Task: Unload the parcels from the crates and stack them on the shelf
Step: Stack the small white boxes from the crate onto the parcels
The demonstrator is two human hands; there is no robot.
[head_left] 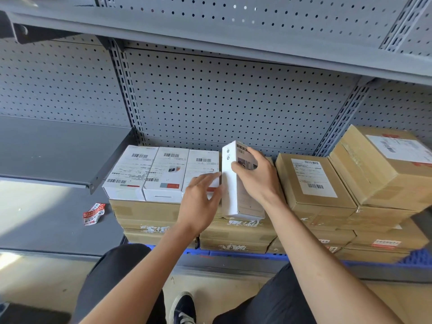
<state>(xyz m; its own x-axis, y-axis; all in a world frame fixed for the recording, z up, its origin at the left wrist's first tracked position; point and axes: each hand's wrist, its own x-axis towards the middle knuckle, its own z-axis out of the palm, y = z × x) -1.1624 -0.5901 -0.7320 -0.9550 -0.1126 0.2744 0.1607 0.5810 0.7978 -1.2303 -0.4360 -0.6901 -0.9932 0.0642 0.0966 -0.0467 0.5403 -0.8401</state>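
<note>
A grey metal shelf [58,220] with a pegboard back panel [222,101] and slotted uprights fills the view, another shelf board above it and a pale floor below. A blue pallet edge [233,253] shows under the stacked goods.

The right hand [257,176] grips a white parcel [230,183] standing on edge, thumb on its near white side and fingers curled over its printed face. The left hand [201,202] lies with straight, loosely spread fingers against the rightmost of three white labelled boxes [149,174], fingertips just touching the upright parcel's side. Those three boxes sit side by side, left of the left fingers, on top of brown cartons [145,213].

Right of the right hand's fingers stands a brown carton with a shipping label [313,178], and beyond it a larger labelled carton [383,164], tilted. Flatter brown cartons are layered beneath; their number is hard to count, perhaps six or more.

Well left of the left hand, one crumpled red-and-white wrapper [93,213] lies on the shelf. A dark shoe [182,307] shows below.
</note>
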